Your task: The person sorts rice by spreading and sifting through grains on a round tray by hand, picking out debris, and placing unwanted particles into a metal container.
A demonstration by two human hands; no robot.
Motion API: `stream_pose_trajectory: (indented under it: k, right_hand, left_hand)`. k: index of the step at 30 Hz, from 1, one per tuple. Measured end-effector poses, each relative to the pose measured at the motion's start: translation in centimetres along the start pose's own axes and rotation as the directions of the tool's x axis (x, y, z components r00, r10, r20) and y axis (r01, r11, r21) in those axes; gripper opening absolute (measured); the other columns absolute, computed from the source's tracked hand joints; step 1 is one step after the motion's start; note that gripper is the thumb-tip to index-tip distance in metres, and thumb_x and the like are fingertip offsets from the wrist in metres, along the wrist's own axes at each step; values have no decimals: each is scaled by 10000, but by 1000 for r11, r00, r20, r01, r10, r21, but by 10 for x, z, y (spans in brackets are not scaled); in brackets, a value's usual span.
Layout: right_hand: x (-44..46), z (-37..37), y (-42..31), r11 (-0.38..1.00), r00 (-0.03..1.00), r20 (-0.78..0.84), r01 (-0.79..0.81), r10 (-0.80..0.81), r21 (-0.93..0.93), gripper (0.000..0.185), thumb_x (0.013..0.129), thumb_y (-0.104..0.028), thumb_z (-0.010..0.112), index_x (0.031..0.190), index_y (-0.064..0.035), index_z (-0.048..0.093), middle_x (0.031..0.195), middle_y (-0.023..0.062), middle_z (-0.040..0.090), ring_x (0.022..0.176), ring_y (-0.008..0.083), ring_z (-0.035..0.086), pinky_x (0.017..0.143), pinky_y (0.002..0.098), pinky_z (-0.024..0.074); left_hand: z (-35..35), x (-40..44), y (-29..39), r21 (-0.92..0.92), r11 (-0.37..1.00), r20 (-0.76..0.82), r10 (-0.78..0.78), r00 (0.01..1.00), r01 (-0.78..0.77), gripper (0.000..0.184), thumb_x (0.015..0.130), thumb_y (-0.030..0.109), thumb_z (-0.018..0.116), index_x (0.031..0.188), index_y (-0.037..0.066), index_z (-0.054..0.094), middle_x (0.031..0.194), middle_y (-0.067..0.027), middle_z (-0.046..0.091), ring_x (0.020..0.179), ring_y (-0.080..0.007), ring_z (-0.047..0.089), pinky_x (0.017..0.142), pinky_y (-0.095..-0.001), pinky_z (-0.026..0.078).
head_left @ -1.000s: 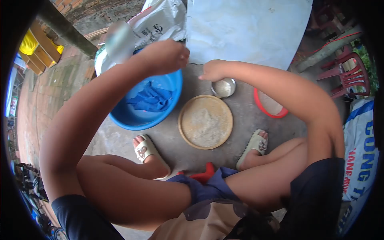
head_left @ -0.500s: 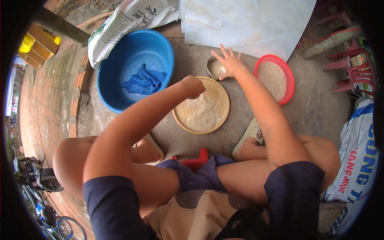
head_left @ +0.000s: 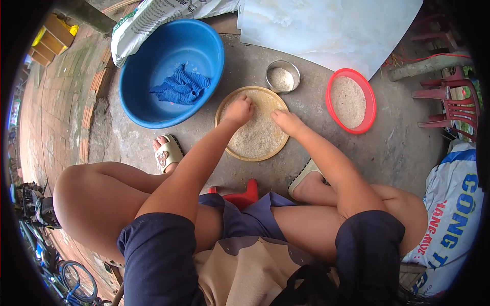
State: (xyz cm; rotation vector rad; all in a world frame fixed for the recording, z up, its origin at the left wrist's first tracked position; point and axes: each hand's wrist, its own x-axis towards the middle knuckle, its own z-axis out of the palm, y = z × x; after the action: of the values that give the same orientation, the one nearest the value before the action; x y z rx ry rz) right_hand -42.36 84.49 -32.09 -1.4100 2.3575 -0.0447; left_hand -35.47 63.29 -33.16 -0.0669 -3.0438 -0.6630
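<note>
My two hands were over the round tray point(head_left: 251, 159), a little apart from each other, with a strip of it showing between them. My left hand point(head_left: 240, 109) was above the left half, its fingers bent down toward the grain point(head_left: 251, 141). My right hand point(head_left: 287, 123) was at the right rim, its fingers curled inward over the edge. I could not tell whether either hand had any grain pinched in it, since the fingertips were partly hidden.

The tray lay flat on the concrete floor point(head_left: 316, 104) in front of me, between my feet and the metal bowl point(head_left: 294, 72). The grain was spread across it, showing most thickly on the side nearest me. The metal bowl stood just beyond the tray, with pale grain in it. To the right, apart from the tray, the red basin point(head_left: 371, 102) held more of the same pale stuff.

On the left, near the tray, stood the large blue tub point(head_left: 155, 53), with a crumpled blue cloth point(head_left: 181, 86) on its bottom. A white printed sack point(head_left: 168, 19) lay against the tub's far side, and a pale sheet point(head_left: 326, 33) reached across the floor beyond the metal bowl. Part of a red stool point(head_left: 246, 197) showed between my legs.
</note>
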Motion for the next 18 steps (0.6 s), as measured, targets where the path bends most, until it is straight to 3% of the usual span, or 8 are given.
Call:
stream_pose_trajectory:
  k: [3, 4, 5, 6, 8, 10, 14, 18]
  right_hand:
    - [20, -15, -11, 964, 959, -179, -184, 219, 193, 166, 821, -28, 515, 984, -17, 547, 1034, 149, 589, 927, 338, 600, 828, 416, 497]
    - [28, -23, -16, 967, 961, -180, -175, 208, 183, 166, 821, -28, 515, 984, -17, 547, 1034, 149, 589, 927, 338, 600, 828, 416, 497]
    - [37, -32, -22, 948, 945, -290, -58, 153, 312, 143, 818, -40, 523, 955, -17, 556, 1016, 159, 596, 904, 350, 598, 809, 422, 491]
    - [44, -40, -28, 903, 911, -396, 73, 111, 422, 122, 814, -52, 532, 926, -16, 566, 997, 169, 604, 881, 362, 597, 791, 428, 486]
    - [57, -53, -33, 871, 954, -301, 131, 21, 474, 106, 807, -73, 551, 898, -27, 580, 979, 164, 607, 917, 339, 586, 782, 428, 470]
    - [61, -59, -36, 909, 895, -447, 190, -5, 370, 146, 801, -76, 563, 939, -37, 590, 996, 151, 600, 970, 331, 566, 809, 418, 464]
    - [47, -36, -24, 947, 897, -427, 35, 111, 321, 217, 793, -60, 586, 1009, -40, 578, 1045, 134, 549, 1022, 330, 534, 875, 406, 456]
    - [25, 6, -28, 974, 943, -333, 73, 3, 216, 181, 806, -60, 587, 982, -27, 563, 1031, 154, 534, 1019, 340, 526, 897, 401, 447]
  left_hand:
    - [9, 9, 8, -229, 945, 15, -236, 972, 233, 237, 868, 230, 529, 951, 22, 607, 948, -104, 623, 875, -263, 634, 752, -378, 527]
    - [16, 15, 8, -601, 694, 197, -352, 915, 396, 263, 888, 251, 509, 943, 15, 610, 916, -101, 632, 830, -243, 640, 708, -378, 525]
    - [17, 20, 10, -814, 279, 401, -362, 841, 509, 293, 908, 272, 490, 936, 8, 613, 883, -98, 640, 785, -224, 645, 665, -378, 524]
    - [19, 24, 12, -821, 269, 393, -374, 840, 504, 293, 908, 272, 490, 936, 8, 613, 883, -98, 640, 785, -224, 645, 665, -378, 524]
    - [27, 30, 12, -852, -439, 489, -468, 736, 286, 324, 928, 288, 451, 921, 13, 621, 830, -85, 632, 749, -183, 628, 603, -356, 507]
    - [27, 38, 0, -886, -406, 424, -516, 744, 224, 317, 925, 270, 434, 899, 10, 612, 771, -92, 631, 688, -198, 613, 588, -329, 504]
    - [17, 22, -25, -868, -385, 481, -492, 726, 314, 301, 926, 234, 427, 877, -7, 599, 765, -118, 634, 645, -209, 608, 590, -317, 518]
    - [15, 9, -40, -862, -349, 505, -518, 691, 368, 329, 935, 261, 423, 889, -12, 599, 793, -127, 641, 713, -219, 648, 665, -322, 558]
